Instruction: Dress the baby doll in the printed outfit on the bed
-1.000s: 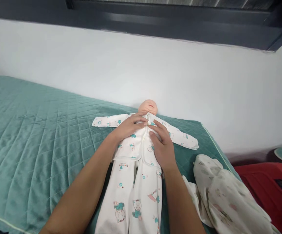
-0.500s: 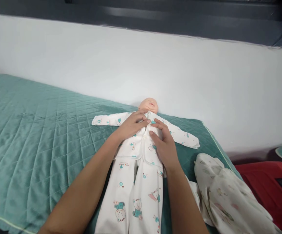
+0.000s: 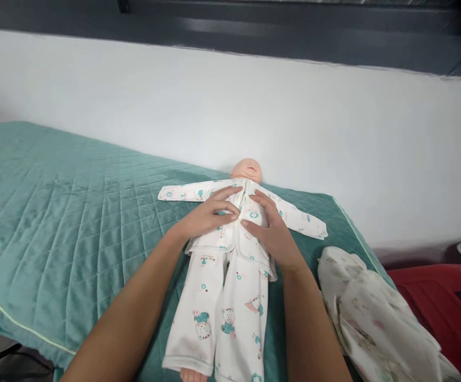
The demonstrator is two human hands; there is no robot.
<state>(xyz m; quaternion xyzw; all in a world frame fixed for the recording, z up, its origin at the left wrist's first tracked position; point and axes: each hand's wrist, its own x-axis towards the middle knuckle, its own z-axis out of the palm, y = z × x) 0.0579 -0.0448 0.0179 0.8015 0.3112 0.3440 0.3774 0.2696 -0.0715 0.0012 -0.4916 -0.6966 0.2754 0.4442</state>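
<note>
A baby doll [image 3: 247,170] lies on its back, head toward the wall, in a white printed baby shirt [image 3: 222,241] and matching pants [image 3: 234,297]. My left hand [image 3: 212,212] is on the shirt's chest, thumb and a finger pinched together at the front opening near a button. Over the other side of the chest, my right hand [image 3: 272,228] rests on the cloth with thumb and fingers apart. One button [image 3: 240,197] shows higher up between the hands. The doll's sleeves spread out to both sides, and a bare foot [image 3: 193,375] sticks out below one pant leg.
A green quilted cover [image 3: 75,228] lies under the doll. To the right is a crumpled white printed cloth [image 3: 373,313], with a red case-like object [image 3: 441,297] beyond it. A white wall [image 3: 222,106] rises behind, under a dark beam [image 3: 230,32].
My hands have moved a little down the shirt front from near the collar, and the upper button has come into view. The view has shifted, showing the doll's foot.
</note>
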